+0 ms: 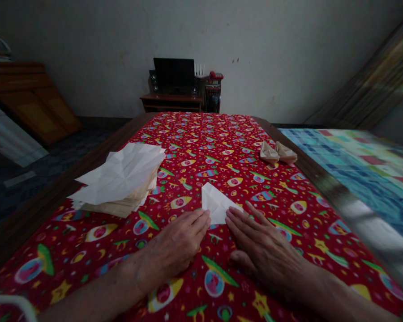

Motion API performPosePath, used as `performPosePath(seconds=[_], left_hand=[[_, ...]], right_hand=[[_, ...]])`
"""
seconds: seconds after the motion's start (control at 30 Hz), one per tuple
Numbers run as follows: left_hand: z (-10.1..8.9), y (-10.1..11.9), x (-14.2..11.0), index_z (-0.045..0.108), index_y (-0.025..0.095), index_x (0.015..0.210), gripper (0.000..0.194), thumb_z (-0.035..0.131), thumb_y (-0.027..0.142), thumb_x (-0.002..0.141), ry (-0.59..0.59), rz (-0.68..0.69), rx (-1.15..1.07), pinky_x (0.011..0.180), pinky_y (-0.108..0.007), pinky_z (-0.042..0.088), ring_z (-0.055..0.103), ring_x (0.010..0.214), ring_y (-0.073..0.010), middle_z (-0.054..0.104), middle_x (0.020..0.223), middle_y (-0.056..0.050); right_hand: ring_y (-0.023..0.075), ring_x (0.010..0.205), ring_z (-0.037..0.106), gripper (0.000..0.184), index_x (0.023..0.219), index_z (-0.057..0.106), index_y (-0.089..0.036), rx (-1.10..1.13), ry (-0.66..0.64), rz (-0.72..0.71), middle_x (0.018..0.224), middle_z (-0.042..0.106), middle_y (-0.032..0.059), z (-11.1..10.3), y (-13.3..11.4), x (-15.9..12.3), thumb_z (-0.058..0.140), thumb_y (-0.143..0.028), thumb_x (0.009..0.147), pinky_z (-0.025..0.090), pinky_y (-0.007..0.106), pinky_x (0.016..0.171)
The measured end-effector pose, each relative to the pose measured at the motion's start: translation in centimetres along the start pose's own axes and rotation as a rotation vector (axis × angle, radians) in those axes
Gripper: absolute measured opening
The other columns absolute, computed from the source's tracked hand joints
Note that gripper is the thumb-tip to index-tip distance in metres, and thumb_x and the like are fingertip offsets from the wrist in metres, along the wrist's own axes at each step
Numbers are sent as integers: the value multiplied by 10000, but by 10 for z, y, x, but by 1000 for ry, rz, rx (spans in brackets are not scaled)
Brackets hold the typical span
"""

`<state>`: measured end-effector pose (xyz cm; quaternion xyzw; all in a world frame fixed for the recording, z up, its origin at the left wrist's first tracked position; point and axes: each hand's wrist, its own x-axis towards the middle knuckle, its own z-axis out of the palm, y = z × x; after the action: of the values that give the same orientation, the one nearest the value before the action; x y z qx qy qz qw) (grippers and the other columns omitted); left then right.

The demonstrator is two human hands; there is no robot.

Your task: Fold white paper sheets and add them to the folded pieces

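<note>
Two bare hands reach forward in the head view that I follow from afar, both with fingers straightened rather than curled around anything. The left hand (179,235) lays its fingertips on the near left corner of a small, folded, white paper piece with a pointed top (216,201); its thumb is hidden from me. I see the right hand (262,241) spread flat, palm down, its fingertips on the paper's right side and its thumb held apart on the cloth. Neither hand is closed in a grip that I can make out. The paper lies between them, flat on a red tablecloth printed with rockets and stars (195,174), which covers a long table with dark brown wooden edges (97,154). To the left I find a loose stack of creased white and tan paper sheets (124,172), its corners fanned out unevenly. Farther off on the right, two tan folded-paper shapes (269,153) sit side by side, seemingly touching. Past the table's far end, I make out a black flat monitor (174,74) on a reddish-brown desk (171,97), against a pale wall (272,44).
</note>
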<state>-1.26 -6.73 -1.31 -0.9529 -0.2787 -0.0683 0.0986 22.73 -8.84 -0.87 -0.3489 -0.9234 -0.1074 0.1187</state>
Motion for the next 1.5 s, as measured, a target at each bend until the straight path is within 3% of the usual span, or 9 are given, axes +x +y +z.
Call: performPosePath(seconds=[0.17, 0.33, 0.5, 0.63, 0.73, 0.9, 1.23, 1.37, 1.5], left_hand=[[2, 0, -1, 460, 33, 1283, 464, 401, 89, 826, 2, -10, -4, 1068, -328, 324, 423, 1249, -248, 484, 1347, -140], [-7, -4, -1, 486, 25, 1250, 449, 434, 85, 807, 16, 21, -70, 1043, -335, 351, 450, 1212, -253, 510, 1310, -152], [-20, -20, 18, 615, 169, 995, 223, 471, 128, 831, 23, -27, -307, 905, -326, 428, 560, 981, -192, 635, 1026, -60], [-12, -39, 44, 596, 176, 859, 98, 499, 191, 863, 6, -47, -423, 770, -261, 441, 567, 837, -151, 614, 876, -19], [0, -55, 60, 582, 175, 923, 100, 554, 168, 827, -20, -49, -512, 767, -236, 449, 566, 851, -141, 602, 899, -8], [10, -78, 71, 402, 215, 1311, 721, 743, 350, 690, -4, -126, -489, 1001, -371, 367, 409, 1200, -244, 453, 1275, -80], [7, -87, 79, 521, 223, 1175, 636, 781, 413, 627, -98, -119, -463, 944, -343, 390, 450, 1098, -231, 489, 1127, -48], [4, -87, 79, 559, 188, 1014, 489, 772, 417, 638, -95, -109, -451, 875, -322, 416, 472, 1040, -228, 513, 1060, -45], [7, -87, 73, 555, 183, 963, 457, 759, 441, 647, -81, -142, -435, 849, -321, 429, 509, 1005, -227, 544, 1022, -45]], right_hand=[[266, 1265, 428, 518, 1315, 478, -86, 36, -6, -6, 1350, 488, 138, 5, -3, 9, 386, -432, 940, 336, 474, 1059], [251, 1168, 523, 403, 1205, 564, -92, 45, 83, 12, 1237, 594, 127, 1, 2, -1, 393, -353, 949, 342, 459, 1030], [199, 948, 599, 251, 927, 634, -159, 124, 133, 94, 980, 686, 64, 2, 5, 8, 412, -273, 949, 388, 388, 917], [180, 694, 537, 256, 700, 557, -183, 64, 58, 205, 727, 610, 34, 10, 11, 25, 468, -288, 915, 397, 355, 696], [193, 724, 515, 168, 769, 547, -195, 29, 67, 341, 766, 585, 42, 12, 15, 28, 504, -302, 890, 393, 363, 715], [250, 899, 539, 250, 981, 530, -170, -6, 68, 402, 974, 594, 121, 10, 18, 16, 487, -400, 894, 431, 388, 771], [257, 1082, 555, 360, 1236, 440, -180, -33, 294, 302, 1139, 610, 134, 33, 19, -4, 419, -374, 933, 438, 401, 888], [187, 798, 616, 228, 1040, 546, -192, 224, 173, 406, 881, 659, 74, 29, 23, 5, 449, -352, 910, 463, 292, 682], [105, 531, 506, 153, 814, 564, -196, 419, 37, 460, 633, 581, -13, 22, 39, 24, 483, -312, 873, 329, 209, 485]])
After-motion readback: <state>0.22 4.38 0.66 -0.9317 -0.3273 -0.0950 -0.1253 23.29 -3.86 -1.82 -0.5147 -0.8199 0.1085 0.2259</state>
